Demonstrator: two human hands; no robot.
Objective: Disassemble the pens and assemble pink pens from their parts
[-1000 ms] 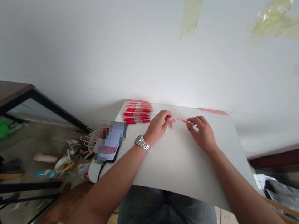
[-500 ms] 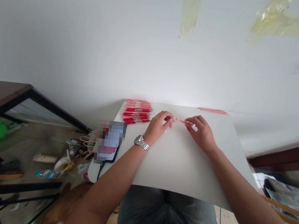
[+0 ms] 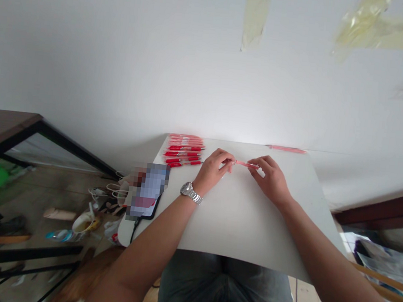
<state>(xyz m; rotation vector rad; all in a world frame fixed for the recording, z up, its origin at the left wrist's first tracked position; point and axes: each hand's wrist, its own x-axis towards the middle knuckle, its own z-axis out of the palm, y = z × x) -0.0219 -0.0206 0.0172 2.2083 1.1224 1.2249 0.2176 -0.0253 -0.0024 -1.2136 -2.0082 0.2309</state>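
Over the table, my right hand pinches a slim pink-red pen barrel, held nearly level and pointing left. My left hand, with a metal watch on the wrist, is closed on a small pen part at the barrel's left end. The fingers mostly hide that part, and the two pieces meet. A small pinkish bit shows just under the left fingertips; its kind is unclear. Left of my left hand, several red pens lie in a stacked row. A pink pen-like stick rests at the table's back edge.
The white table stands against a wall with strips of yellowed tape. At its left edge lies a phone with a cable. A dark desk stands left, and a cup and bottle are on the floor.
The gap between the small part in my left hand and the barrel in my right has closed; the pieces now touch. Both hands otherwise stay nearly in place.
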